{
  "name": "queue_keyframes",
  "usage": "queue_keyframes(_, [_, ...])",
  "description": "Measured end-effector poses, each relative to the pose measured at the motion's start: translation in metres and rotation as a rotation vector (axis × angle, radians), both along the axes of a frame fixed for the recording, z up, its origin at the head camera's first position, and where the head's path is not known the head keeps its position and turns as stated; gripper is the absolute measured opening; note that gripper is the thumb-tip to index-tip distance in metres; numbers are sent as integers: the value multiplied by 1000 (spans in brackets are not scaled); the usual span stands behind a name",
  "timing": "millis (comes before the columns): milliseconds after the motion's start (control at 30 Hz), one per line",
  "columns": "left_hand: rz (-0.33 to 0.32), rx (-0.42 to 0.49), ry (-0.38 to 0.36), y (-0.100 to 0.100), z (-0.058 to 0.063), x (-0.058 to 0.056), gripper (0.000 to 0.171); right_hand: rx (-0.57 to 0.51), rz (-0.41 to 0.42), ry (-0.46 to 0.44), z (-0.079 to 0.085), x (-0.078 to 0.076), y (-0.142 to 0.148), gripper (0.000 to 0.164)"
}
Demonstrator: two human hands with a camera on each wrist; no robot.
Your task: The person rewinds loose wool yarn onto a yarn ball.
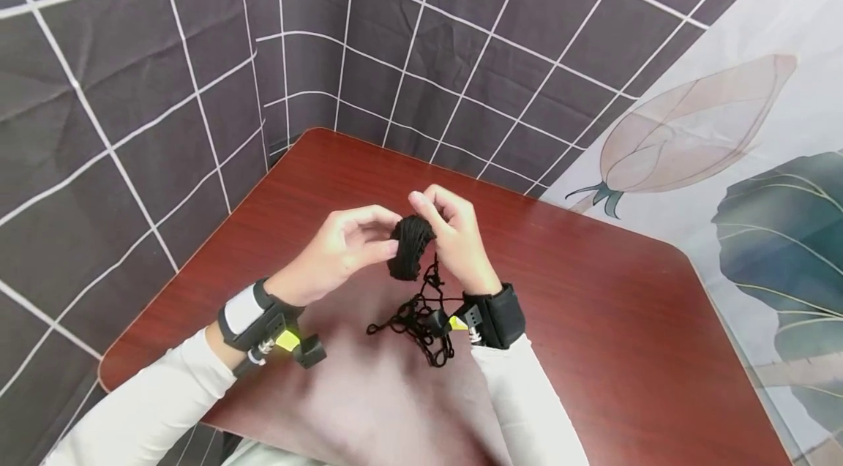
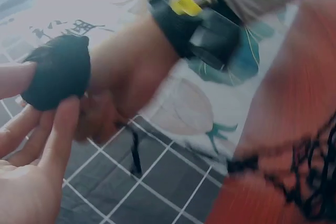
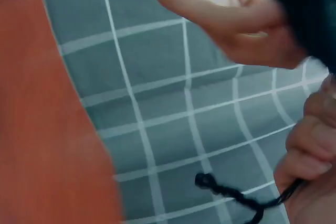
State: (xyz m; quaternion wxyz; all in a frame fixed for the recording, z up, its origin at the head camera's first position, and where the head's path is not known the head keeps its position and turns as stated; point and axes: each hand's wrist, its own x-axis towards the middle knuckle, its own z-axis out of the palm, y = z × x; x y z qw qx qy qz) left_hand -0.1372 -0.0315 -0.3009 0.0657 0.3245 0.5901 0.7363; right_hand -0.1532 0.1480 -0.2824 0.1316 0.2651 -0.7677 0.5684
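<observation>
A wound bundle of black cord (image 1: 410, 252) is held up above the table, pinched between the thumb and fingers of my left hand (image 1: 332, 250). My right hand (image 1: 459, 238) is just to its right, fingers curled. In the right wrist view a thin length of cord (image 3: 231, 194) comes out of the right hand's curled fingers. Below the hands, a loose tangle of the same cord (image 1: 416, 320) hangs down and lies in loops on the table. The left wrist view shows the bundle (image 2: 62, 74) against the left fingertips; the right hand there is blurred.
The reddish-brown table (image 1: 593, 320) extends to both sides of the hands. Dark grey cloth with a white grid (image 1: 421, 49) hangs behind and to the left. A white cloth with plant prints (image 1: 685, 137) hangs at the right. Both wrists wear black straps with cameras.
</observation>
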Motion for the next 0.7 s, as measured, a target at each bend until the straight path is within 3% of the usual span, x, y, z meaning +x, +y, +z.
queue_keyframes(100, [-1, 97, -49, 0, 1, 0, 29, -107, 43, -169, -23, 4, -4, 29])
queue_keyframes(167, [47, 146, -60, -1, 3, 0, 29, -127, 75, -201, -37, 12, -7, 28])
queue_keyframes(233, [134, 150, -48, -1, 5, -3, 29, -88, 94, -157, -45, 22, -10, 27])
queue_keyframes(300, [231, 108, -21, 0, 5, -7, 30, -21, 111, -54, -45, 31, -11, 27])
queue_keyframes(367, [324, 31, 19, 1, 4, -10, 30, 55, 90, 78, -34, 37, -11, 29])
queue_keyframes(433, [365, -37, 51, 2, 2, -12, 30, 106, 54, 193, -17, 38, -9, 28])
queue_keyframes(500, [356, -95, 76, 3, -1, -11, 29, 136, 11, 267, 1, 35, -5, 27])
queue_keyframes(567, [298, -140, 90, 4, -3, -9, 27, 136, -13, 294, 14, 27, -1, 27])
queue_keyframes(700, [105, -129, 69, 5, -3, -1, 27, 82, -24, 186, 16, 8, 5, 31])
